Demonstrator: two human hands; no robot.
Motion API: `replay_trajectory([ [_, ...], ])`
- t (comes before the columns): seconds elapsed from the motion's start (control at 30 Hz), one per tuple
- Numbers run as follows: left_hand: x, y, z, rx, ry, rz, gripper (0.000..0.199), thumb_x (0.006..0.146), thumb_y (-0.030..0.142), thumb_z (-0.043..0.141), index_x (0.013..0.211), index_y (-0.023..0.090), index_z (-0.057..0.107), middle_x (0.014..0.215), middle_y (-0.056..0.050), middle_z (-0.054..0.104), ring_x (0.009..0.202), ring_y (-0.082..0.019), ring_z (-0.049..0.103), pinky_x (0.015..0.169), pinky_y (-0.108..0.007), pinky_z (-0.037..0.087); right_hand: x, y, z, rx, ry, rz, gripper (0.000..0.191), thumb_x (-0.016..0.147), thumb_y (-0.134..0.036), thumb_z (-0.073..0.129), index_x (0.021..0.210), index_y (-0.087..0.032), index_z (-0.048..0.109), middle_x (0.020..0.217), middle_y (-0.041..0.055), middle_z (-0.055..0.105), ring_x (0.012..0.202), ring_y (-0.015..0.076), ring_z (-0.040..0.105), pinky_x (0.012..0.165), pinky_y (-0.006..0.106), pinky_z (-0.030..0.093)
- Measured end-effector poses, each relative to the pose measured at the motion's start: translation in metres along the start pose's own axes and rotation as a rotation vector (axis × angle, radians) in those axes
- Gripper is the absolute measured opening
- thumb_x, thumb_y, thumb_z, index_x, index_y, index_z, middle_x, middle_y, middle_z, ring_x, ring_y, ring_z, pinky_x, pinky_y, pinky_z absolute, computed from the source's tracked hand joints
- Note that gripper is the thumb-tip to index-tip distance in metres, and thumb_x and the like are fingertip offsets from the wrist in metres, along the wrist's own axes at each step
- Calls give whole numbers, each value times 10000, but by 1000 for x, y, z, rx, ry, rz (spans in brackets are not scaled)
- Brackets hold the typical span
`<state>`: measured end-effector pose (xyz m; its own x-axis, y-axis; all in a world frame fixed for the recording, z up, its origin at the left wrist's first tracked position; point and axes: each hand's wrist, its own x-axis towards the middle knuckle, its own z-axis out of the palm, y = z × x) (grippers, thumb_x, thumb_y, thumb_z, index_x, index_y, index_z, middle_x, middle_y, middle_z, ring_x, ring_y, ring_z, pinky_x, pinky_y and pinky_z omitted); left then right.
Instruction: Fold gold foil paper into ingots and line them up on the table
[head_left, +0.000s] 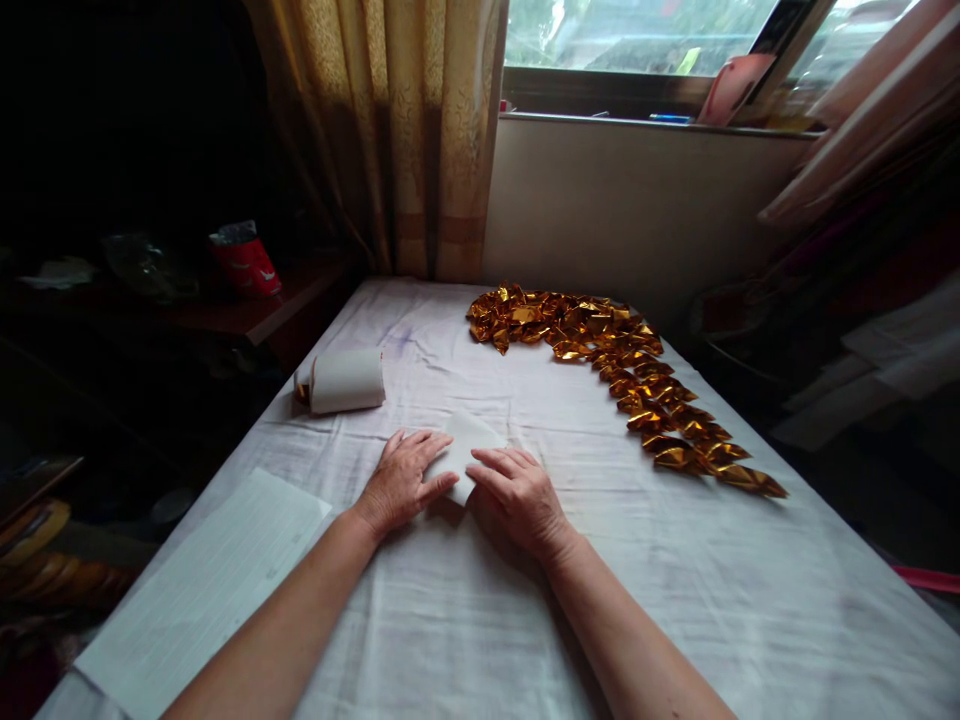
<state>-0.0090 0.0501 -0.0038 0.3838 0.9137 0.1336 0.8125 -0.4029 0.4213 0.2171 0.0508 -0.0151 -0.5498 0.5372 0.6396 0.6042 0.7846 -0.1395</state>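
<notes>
We can pass over white cloth (pixel 675 590) outside our right hand (pixel 521 495); gold foil pieces (pixel 637 340) block far right; a white roll (pixel 349 380), far left.

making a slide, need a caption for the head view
Left hand and right hand on a small pale sheet, a curving band of shiny gold pieces beyond them.

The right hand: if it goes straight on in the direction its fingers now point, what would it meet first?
Most likely the left hand, which lies opposite the right hand across the white paper; whether its fingers would touch or pass over is unclear from this view.
</notes>
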Motion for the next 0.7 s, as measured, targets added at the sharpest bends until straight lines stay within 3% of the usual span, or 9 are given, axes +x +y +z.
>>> replay_trajectory([
  [0.1,-5,-4,-5,-16,-67,67,612,850,604,588,1351,255,550,1458,-111,515,1397,-316,390,1167,-604,169,-6,4,0,137,-11,153,226,899,-165,520,1032,-225,694,1033,68,740,903,178,683,820,314,533],
  [0.23,-12,-2,-9,-33,-10,108,231,908,428,586,1046,289,710,1276,-47,668,1305,-267,507,1168,-589,162,-7,4,-9,244,-104,368,223,862,-151,515,970,-230,694,992,46,748,915,178,692,850,304,527],
  [0.37,-13,10,-9,-77,75,122,237,971,301,466,943,256,697,932,1,752,953,-172,674,1128,-459,308,-1,-1,-29,348,-250,477,259,804,-251,621,1056,-236,678,981,33,743,887,198,678,844,325,511],
  [0.5,-11,26,-8,-45,81,44,244,960,353,477,873,231,670,789,-5,715,756,-164,654,833,-309,480,0,1,-37,513,-254,575,197,891,-344,546,921,-225,699,832,9,732,750,157,668,691,244,492],
  [0.6,-4,34,-9,-8,46,-73,218,943,376,510,874,235,662,724,6,687,693,-171,634,673,-280,449,-2,6,-30,385,-215,614,208,912,-306,530,830,-230,705,740,1,704,688,150,635,656,242,457],
  [0.7,10,34,-9,27,35,-82,191,926,343,542,826,229,658,767,-4,687,757,-181,629,725,-294,452,1,11,-20,163,-154,565,160,898,-271,576,823,-232,713,839,29,706,813,178,623,771,277,454],
])
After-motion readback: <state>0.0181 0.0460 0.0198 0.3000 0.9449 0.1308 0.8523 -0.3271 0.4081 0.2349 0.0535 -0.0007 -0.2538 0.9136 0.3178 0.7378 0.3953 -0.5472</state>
